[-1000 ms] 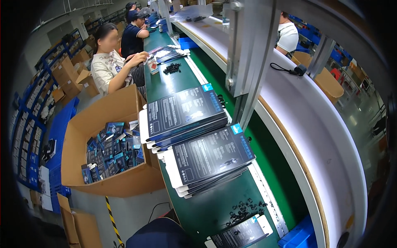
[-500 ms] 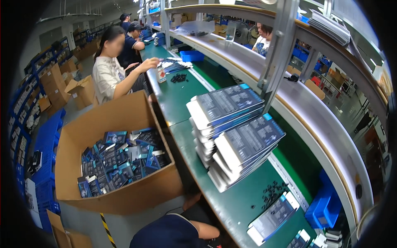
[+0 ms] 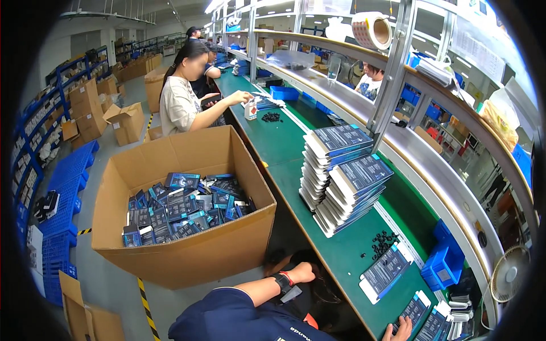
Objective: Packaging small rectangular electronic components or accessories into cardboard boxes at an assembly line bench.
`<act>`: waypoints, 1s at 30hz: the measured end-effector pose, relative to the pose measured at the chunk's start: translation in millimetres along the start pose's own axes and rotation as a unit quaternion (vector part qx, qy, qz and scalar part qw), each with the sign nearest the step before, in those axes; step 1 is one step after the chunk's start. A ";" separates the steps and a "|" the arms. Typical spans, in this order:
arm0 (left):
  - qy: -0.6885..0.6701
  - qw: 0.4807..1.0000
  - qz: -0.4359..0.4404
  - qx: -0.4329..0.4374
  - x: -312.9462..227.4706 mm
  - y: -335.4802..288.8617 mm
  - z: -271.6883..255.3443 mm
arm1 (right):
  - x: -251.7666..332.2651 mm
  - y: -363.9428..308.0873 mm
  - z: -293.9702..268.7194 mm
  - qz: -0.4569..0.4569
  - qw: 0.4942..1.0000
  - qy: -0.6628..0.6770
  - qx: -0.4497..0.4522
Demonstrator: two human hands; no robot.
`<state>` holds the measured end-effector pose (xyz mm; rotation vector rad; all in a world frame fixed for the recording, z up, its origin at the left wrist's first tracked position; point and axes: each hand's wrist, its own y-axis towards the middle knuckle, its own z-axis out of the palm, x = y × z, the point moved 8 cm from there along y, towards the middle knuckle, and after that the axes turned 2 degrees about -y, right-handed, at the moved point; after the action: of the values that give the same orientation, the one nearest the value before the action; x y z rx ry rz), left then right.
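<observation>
My left hand (image 3: 302,273) is balled in front of me beside the table edge, with a dark watch and a red band on its wrist. What it holds, if anything, is hidden. My right hand (image 3: 400,329) is at the bottom edge of the picture, its fingers curled at the near edge of a dark flattened box (image 3: 414,307) on the green table (image 3: 330,258). Another flattened box (image 3: 434,325) lies just right of it. A third, larger flattened box (image 3: 387,273) with white end flaps lies farther up, near small black parts (image 3: 383,245).
Two tall stacks of flattened boxes (image 3: 358,170) stand on the table. A big carton (image 3: 187,262) of dark boxes is at left. A blue bin (image 3: 442,271) and a fan (image 3: 510,274) are at right. A co-worker (image 3: 185,102) sits farther along, handling a small box.
My view has shifted, so the stacks and carton appear farther right. My left forearm and hand now show, reaching rightward. My right hand has come into view at the flattened box.
</observation>
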<state>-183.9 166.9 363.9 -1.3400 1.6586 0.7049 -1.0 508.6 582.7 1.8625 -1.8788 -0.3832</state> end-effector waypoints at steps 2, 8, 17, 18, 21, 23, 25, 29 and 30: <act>0.006 0.999 -0.035 -0.012 7.0 -0.1 -12.3 | -3.5 -2.8 -0.8 -0.007 1.000 -0.005 -0.013; 0.036 0.996 -0.047 -0.067 -6.2 -17.1 -30.7 | -5.7 -6.8 0.9 0.000 1.000 -0.002 -0.017; 0.022 0.982 0.000 -0.185 -50.4 -65.6 -85.3 | -2.3 -0.9 -1.1 -0.002 1.000 -0.004 -0.018; 0.026 0.977 0.010 -0.213 -51.0 -72.2 -91.1 | -3.4 -1.7 0.5 -0.008 1.000 0.009 -0.022; 0.049 0.968 0.069 -0.235 -75.7 -83.9 -107.2 | -6.2 -3.5 4.6 -0.006 1.000 -0.012 -0.014; 0.059 0.964 0.093 -0.240 -106.3 -96.1 -117.4 | -6.3 -3.6 4.5 -0.006 1.000 -0.007 -0.016; 0.051 0.962 0.150 -0.224 -134.5 -103.6 -122.9 | -5.4 -3.6 2.5 -0.005 1.000 -0.001 -0.020; 0.069 0.950 0.231 -0.199 -179.1 -101.7 -130.5 | -5.7 -5.7 2.4 -0.001 1.000 0.003 -0.018; 0.078 0.943 0.266 -0.183 -191.3 -99.6 -129.8 | -5.6 -6.5 0.2 -0.004 1.000 0.007 -0.018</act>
<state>-114.7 121.6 601.7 -1.2179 2.1254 1.3032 4.4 513.9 578.6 1.8445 -1.8444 -0.4015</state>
